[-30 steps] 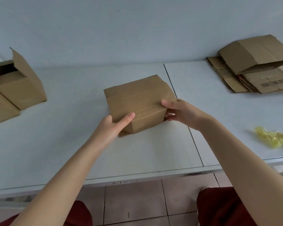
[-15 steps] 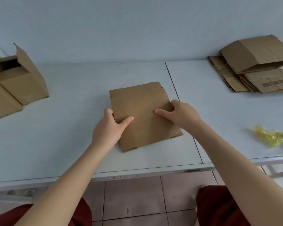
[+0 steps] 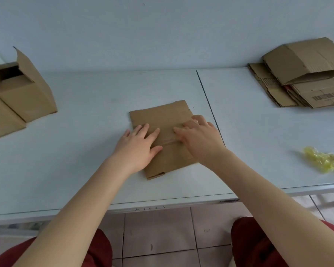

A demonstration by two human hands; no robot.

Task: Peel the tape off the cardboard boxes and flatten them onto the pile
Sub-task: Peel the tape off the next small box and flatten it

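A small brown cardboard box [image 3: 162,120] lies flat on the white table [image 3: 85,151], near its middle. My left hand [image 3: 138,146] presses on the box's left part with straight, spread fingers. On the right part, my right hand [image 3: 200,137] lies palm down with its fingers stretched out flat. A pile of flattened cardboard [image 3: 305,89] sits at the far right of the table, its top piece partly raised. Crumpled yellow tape [image 3: 322,160] lies near the right front edge.
Two upright cardboard boxes [image 3: 17,93] stand at the far left, one with an open top. A seam [image 3: 208,105] runs through the table right of the flat box. A pale wall [image 3: 162,31] rises directly behind the table. Tiled floor [image 3: 162,232] shows below the front edge.
The box stood up between both hands a second ago; it has been pushed down flat onto the table. Both hands went from gripping its sides to pressing on top.
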